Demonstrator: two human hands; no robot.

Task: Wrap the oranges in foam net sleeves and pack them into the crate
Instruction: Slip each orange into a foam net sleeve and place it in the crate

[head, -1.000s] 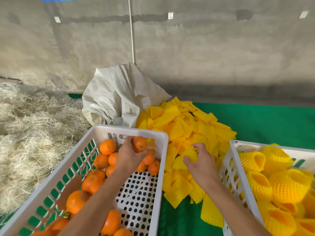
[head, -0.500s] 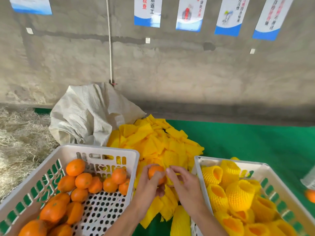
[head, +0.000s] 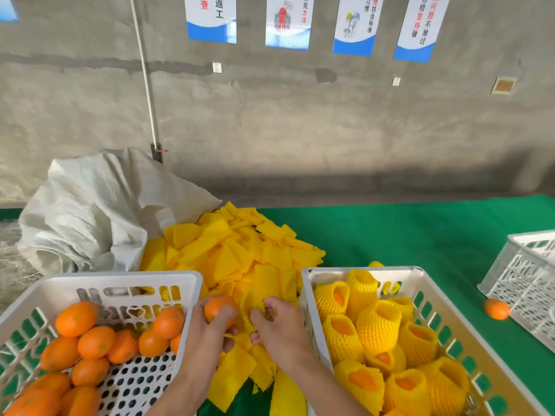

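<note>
My left hand (head: 210,328) grips a bare orange (head: 216,306) between the two crates. Right beside it, my right hand (head: 277,325) pinches a yellow foam net sleeve (head: 251,307) whose mouth faces the orange. A pile of flat yellow sleeves (head: 237,253) lies on the green mat behind and under my hands. The white crate on the left (head: 120,280) holds several bare oranges (head: 96,340). The white crate on the right (head: 360,270) holds several oranges wrapped in sleeves (head: 378,325).
A white woven sack (head: 96,211) slumps behind the left crate, with straw at the far left. Another white crate (head: 528,283) stands at the right edge, a loose orange (head: 497,309) beside it on the green mat (head: 405,235). A concrete wall with posters rises behind.
My left hand lifted an orange out of the left crate and carried it right to the gap between crates. My right hand picked a sleeve from the pile and met it there.
</note>
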